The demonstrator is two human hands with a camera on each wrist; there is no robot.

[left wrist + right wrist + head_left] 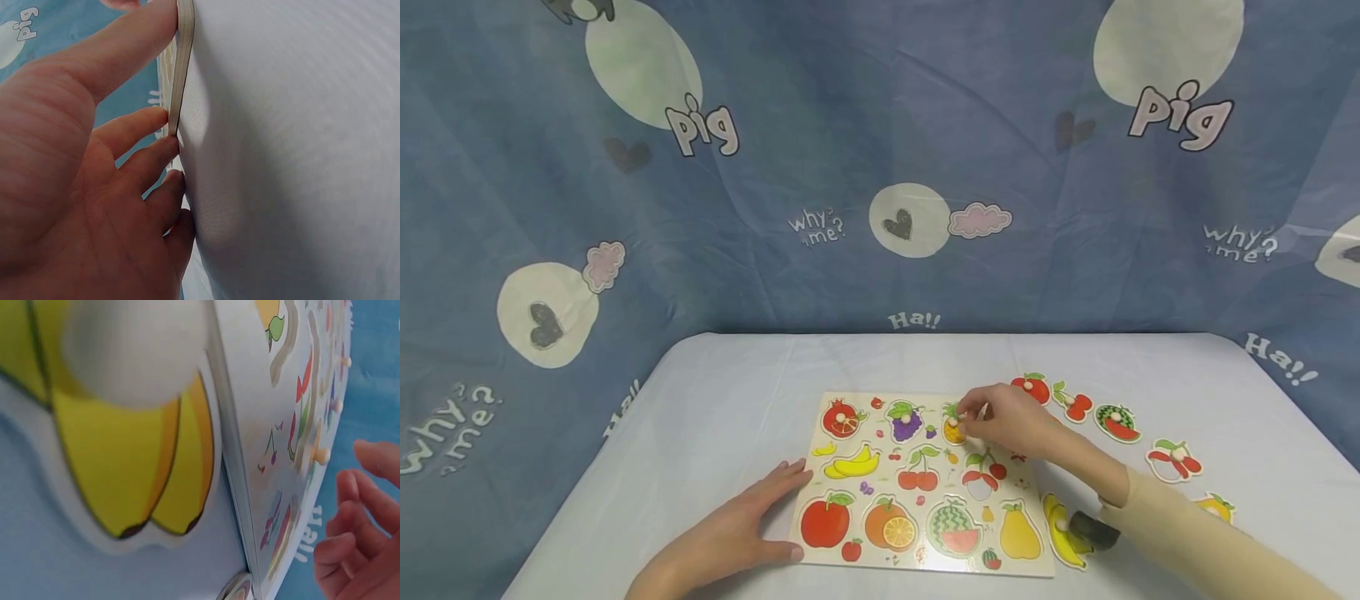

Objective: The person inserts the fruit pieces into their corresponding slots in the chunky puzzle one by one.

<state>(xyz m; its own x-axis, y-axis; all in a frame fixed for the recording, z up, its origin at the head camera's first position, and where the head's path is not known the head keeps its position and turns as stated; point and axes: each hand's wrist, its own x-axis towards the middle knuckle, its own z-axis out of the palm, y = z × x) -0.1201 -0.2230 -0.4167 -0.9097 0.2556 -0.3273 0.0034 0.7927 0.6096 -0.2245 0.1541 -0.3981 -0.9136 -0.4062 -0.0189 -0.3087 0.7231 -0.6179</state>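
Note:
A wooden fruit puzzle board (883,479) lies on the white table. The fingertips and thumb of my left hand (733,529) touch its left edge, fingers fairly straight, as the left wrist view also shows. At the board's upper right, my right hand (1011,421) hovers by a pineapple piece (953,431). In the right wrist view a small gap separates the loosely bent fingers (337,550) from the nearest knob (322,455). Pomegranate (841,419) and grape (906,423) pieces with knobs sit in the top row.
Right of the board lie loose knobbed pieces: a banana (1063,537), an apple (1033,387), cherries (1077,407), a watermelon (1117,423), a red-and-white piece (1174,461) and an orange one (1216,506). A dark object (1093,531) lies under the right forearm. A blue printed curtain (880,167) hangs behind.

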